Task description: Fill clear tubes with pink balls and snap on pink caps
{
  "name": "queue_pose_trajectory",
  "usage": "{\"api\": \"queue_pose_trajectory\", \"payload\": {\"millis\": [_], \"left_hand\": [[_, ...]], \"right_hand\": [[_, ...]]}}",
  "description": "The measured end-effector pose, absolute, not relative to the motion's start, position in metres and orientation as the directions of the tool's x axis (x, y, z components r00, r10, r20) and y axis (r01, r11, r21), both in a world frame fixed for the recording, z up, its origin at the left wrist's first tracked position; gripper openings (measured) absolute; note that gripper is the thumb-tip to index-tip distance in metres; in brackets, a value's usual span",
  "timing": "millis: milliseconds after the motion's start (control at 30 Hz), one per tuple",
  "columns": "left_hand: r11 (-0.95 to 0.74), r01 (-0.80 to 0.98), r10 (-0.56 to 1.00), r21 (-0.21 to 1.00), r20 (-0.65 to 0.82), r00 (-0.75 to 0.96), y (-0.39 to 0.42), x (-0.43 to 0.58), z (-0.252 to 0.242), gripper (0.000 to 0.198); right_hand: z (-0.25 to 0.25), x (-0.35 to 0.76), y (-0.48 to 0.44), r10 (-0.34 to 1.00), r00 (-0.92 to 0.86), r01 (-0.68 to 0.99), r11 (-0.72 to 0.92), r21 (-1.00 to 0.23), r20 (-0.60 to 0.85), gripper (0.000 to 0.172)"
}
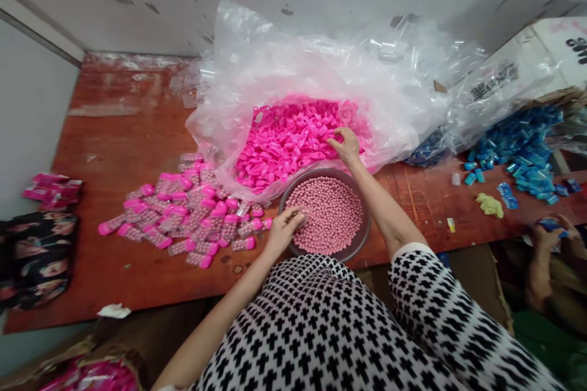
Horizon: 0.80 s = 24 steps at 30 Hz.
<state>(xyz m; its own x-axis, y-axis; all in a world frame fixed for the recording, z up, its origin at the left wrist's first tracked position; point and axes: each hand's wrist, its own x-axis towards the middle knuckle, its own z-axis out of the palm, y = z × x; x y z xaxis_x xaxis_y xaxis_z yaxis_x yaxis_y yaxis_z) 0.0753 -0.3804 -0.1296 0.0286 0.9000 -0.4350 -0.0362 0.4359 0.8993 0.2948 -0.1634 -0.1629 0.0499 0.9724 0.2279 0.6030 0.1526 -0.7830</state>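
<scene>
A dark round bowl full of small pink beads sits at the table's front edge, close to my body. My left hand is over its left rim, fingers closed beside the beads; what they hold is hidden. Behind the bowl, a large clear plastic bag lies open around a heap of bright pink plastic caps. My right hand reaches to the right side of that heap, thumb and fingers pinched on a pink cap. Left of the bowl lie many clear bead-filled bottles with pink caps.
Pink packets and a dark flowered bag are at the left of the wooden table. Blue pieces, a yellow crumpled item and a white box are at the right. Another person's hands hold something blue there.
</scene>
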Motion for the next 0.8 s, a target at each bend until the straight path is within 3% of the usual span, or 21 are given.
{"api": "queue_pose_trajectory", "payload": {"millis": [133,267,400,600,800], "left_hand": [[0.375,-0.035,0.927,0.926,-0.375,0.018,-0.371,0.076,-0.12,0.045],[0.242,-0.09,0.97,0.966,-0.244,-0.006,-0.353,0.087,-0.108,0.039],[0.184,-0.168,0.983,0.968,-0.179,0.042,-0.345,0.107,-0.103,0.04],[0.19,-0.182,0.981,0.965,-0.18,0.068,-0.357,0.115,-0.105,0.043],[0.185,-0.167,0.966,0.969,-0.148,0.211,-0.364,0.102,-0.095,0.039]], "right_hand": [[-0.141,0.31,-0.185,0.981,0.118,0.265,0.12,-0.957,0.156,0.028],[-0.114,0.317,-0.229,0.991,-0.125,-0.032,0.053,-0.998,0.056,0.034],[-0.101,0.296,-0.284,0.933,-0.356,-0.039,-0.075,-0.996,-0.056,0.034],[-0.104,0.259,-0.34,0.987,-0.08,-0.078,-0.146,-0.986,-0.14,0.035],[-0.103,0.262,-0.358,0.975,-0.15,-0.28,-0.201,-0.939,-0.164,0.03]]}}
